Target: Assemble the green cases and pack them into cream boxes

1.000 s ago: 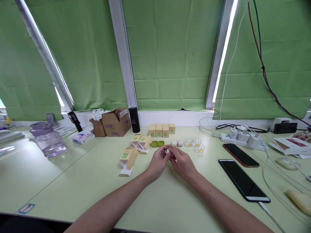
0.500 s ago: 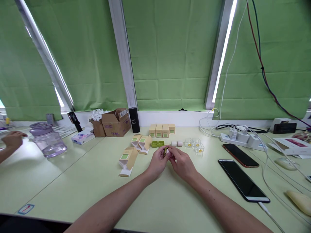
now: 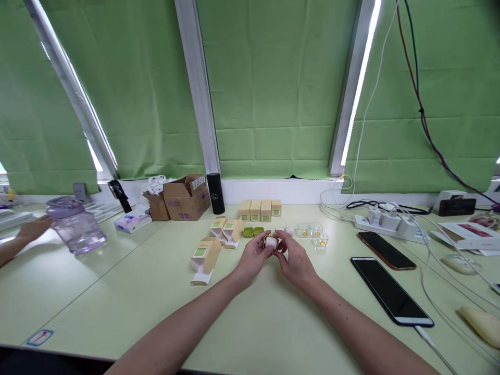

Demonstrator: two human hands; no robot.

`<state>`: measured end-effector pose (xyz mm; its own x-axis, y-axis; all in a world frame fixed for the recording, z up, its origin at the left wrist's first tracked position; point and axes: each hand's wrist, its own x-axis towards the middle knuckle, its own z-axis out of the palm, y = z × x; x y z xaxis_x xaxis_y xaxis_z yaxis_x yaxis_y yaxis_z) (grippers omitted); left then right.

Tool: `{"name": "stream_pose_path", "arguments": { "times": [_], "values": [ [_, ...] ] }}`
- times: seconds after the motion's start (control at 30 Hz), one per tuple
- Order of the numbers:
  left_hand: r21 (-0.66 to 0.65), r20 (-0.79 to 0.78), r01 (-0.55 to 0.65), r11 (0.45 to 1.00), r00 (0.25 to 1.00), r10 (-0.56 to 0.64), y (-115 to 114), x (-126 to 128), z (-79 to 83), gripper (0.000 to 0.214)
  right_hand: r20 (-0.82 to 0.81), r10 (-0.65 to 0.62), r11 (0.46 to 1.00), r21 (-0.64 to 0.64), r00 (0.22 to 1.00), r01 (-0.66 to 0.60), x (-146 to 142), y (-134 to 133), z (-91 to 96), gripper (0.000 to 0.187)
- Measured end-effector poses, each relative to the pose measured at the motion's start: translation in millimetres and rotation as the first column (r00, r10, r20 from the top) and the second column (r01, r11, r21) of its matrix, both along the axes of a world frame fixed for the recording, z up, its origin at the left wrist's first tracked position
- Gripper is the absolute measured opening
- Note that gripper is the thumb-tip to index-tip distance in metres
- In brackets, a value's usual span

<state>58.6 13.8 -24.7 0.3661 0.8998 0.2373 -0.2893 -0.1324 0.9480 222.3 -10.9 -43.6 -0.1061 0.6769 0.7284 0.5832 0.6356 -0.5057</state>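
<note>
Between my hands, above the table, is a small green square case (image 3: 265,240) with a pinkish-white rounded block (image 3: 271,242) showing in its opening. My left hand (image 3: 252,260) grips the case from the left, thumb in front. On the other side, my right hand (image 3: 296,262) has its thumb and fingertips closed at the case's right edge. Just beyond sit two more green cases (image 3: 253,232). Another pinkish-white block (image 3: 289,230) shows behind my right fingers. To its right lie several clear small boxes (image 3: 315,230) with yellow spots inside.
Opened cartons (image 3: 206,259) lie left of my hands, and several closed small cartons (image 3: 261,210) stand behind. Phones (image 3: 391,289), white cables and a power strip (image 3: 386,227) occupy the right. At left are a water bottle (image 3: 78,224), a cardboard box (image 3: 186,198) and another person's hand (image 3: 35,229).
The case in my hands has turned so that its pale block faces me more fully. My right fingers have spread a little to the right. The other person's hand has moved right, behind the bottle.
</note>
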Motion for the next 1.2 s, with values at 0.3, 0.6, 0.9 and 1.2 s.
{"name": "stream_pose_path", "arguments": {
  "times": [0.3, 0.6, 0.9, 1.2],
  "values": [
    [0.094, -0.153, -0.035, 0.995, 0.987, 0.050, -1.7, -10.2, 8.7, 0.064, -0.361, 0.013, 0.983, -0.165, 0.933, -0.078, -0.6, -3.6, 13.3, 0.037],
    [0.530, -0.268, -0.278, 0.801, 0.841, 0.470, 6.0, -20.0, 9.1, 0.018, -0.766, 0.048, 0.884, -0.267, 0.641, -0.384, 2.6, -0.1, 23.1, 0.053],
    [0.806, -0.304, -0.146, 0.573, 0.729, 0.613, 0.5, -25.3, 16.3, 0.013, -0.891, -0.043, 0.739, -0.333, 0.452, -0.585, 4.5, 4.3, 19.9, 0.054],
    [0.856, -0.443, 0.131, 0.501, 0.687, 0.577, -12.4, -19.0, 14.3, 0.057, -0.908, -0.057, 0.669, -0.343, 0.415, -0.659, 0.8, 0.3, 23.5, 0.051]
  ]
}}
